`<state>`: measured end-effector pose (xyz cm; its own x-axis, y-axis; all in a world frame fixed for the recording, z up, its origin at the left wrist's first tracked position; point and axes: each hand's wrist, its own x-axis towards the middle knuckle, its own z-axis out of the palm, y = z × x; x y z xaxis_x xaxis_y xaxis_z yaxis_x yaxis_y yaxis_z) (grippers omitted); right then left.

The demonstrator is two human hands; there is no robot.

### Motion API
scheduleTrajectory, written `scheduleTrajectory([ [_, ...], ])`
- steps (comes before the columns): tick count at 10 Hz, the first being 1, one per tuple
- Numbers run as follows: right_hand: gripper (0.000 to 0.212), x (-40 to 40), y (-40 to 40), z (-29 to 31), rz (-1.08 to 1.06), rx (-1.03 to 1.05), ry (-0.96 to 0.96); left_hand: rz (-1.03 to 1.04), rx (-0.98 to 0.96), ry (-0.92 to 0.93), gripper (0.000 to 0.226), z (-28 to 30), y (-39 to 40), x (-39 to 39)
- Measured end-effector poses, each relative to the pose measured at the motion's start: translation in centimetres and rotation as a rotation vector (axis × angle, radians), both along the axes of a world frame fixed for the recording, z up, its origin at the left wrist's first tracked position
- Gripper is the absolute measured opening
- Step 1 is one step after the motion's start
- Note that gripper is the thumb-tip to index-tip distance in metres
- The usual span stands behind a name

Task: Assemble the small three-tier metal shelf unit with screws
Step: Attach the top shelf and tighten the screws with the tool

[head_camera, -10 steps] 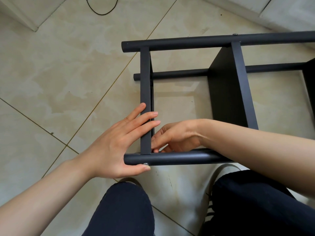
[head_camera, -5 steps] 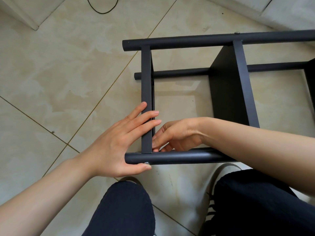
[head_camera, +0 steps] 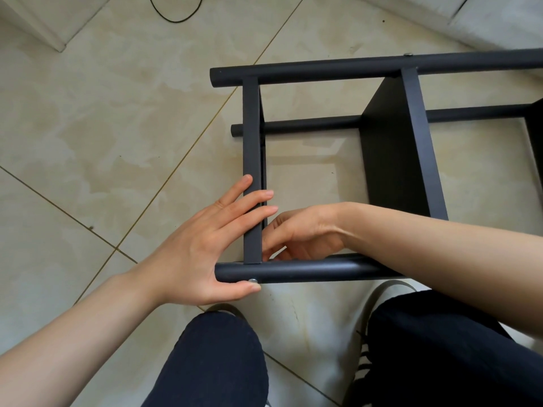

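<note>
The black metal shelf unit lies on its side on the tiled floor, its near tube (head_camera: pixel 308 270) in front of my knees. My left hand (head_camera: pixel 199 245) lays straight fingers across the end shelf panel (head_camera: pixel 252 127), and its thumb presses the tube beside a silver screw head (head_camera: pixel 252 280). My right hand (head_camera: pixel 305 233) reaches inside the frame with bent fingers at the inner corner where panel and tube meet. What its fingertips hold is hidden. The middle shelf (head_camera: pixel 393 154) joins the far tube (head_camera: pixel 323 70), where another screw (head_camera: pixel 407 54) shows.
A black cable (head_camera: pixel 176 16) loops on the floor at the top. A white base (head_camera: pixel 44 30) stands at the upper left and a pale ledge (head_camera: pixel 484 22) at the upper right. My knees (head_camera: pixel 217 356) and a shoe (head_camera: pixel 382 292) crowd the near side.
</note>
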<state>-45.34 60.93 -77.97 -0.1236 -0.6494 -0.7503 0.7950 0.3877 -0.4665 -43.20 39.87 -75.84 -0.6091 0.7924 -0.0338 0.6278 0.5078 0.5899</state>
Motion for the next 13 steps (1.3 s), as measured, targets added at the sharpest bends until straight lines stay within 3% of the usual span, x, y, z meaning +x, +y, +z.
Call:
scheduleTrajectory([
  [13, 0.013, 0.1, 0.1, 0.5, 0.033, 0.087, 0.057, -0.001, 0.014, -0.007, 0.092, -0.2, 0.0, 0.0],
])
